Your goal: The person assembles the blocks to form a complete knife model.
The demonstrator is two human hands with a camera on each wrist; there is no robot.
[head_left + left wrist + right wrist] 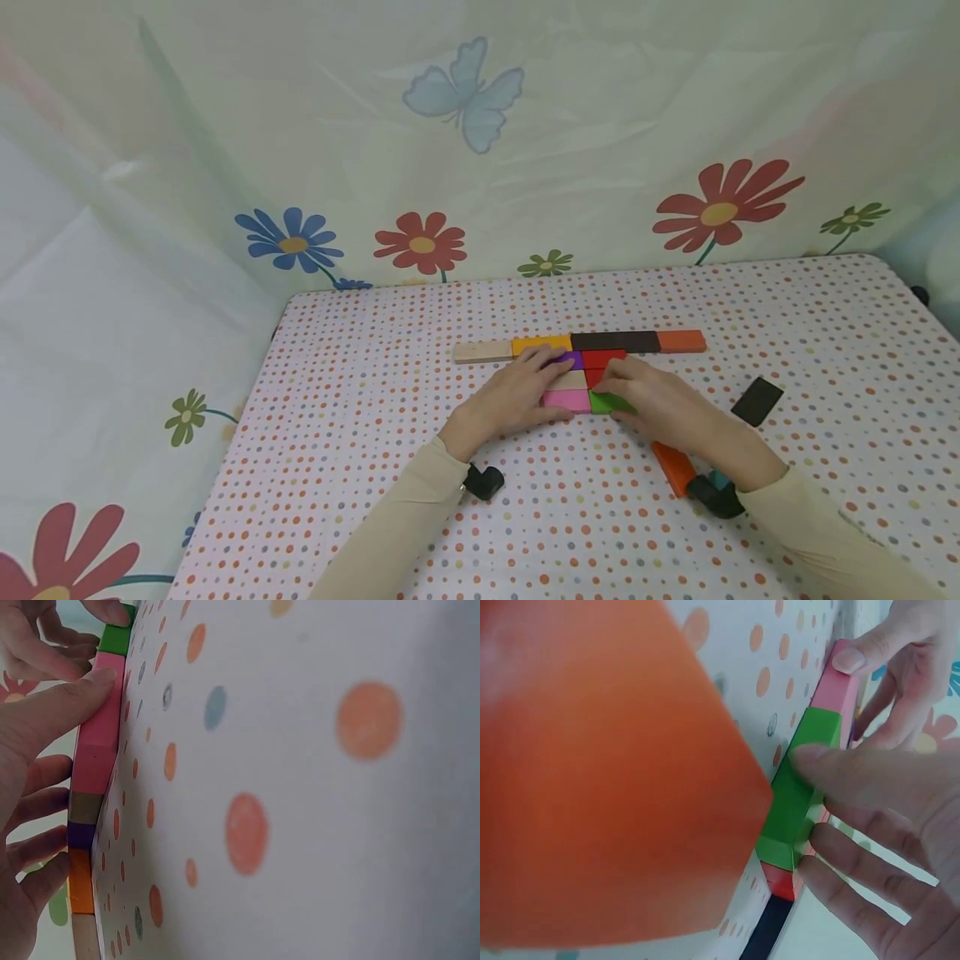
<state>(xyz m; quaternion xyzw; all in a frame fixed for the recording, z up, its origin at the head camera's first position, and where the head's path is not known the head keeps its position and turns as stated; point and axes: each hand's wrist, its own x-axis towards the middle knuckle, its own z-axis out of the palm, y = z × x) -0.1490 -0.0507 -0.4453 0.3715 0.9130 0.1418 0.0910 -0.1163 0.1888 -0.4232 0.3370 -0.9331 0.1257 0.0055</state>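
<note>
Flat coloured blocks lie edge to edge on the dotted tablecloth. My left hand [510,396] rests along their left side, thumb against the front edge of the pink block [567,402], fingers spread by the beige block [567,381] and purple block [576,360]. My right hand [663,404] pinches the green block [802,772], its thumb on the near side and fingertips over the far side. That block sits against the pink one's right end. Behind it are red blocks [603,359], partly hidden by my right fingers.
A back row holds a pale wood block [482,352], a yellow block [536,342], black blocks [615,341] and an orange block [682,341]. A loose orange block [674,469], a teal piece [720,480] and a black block [757,401] lie around my right wrist.
</note>
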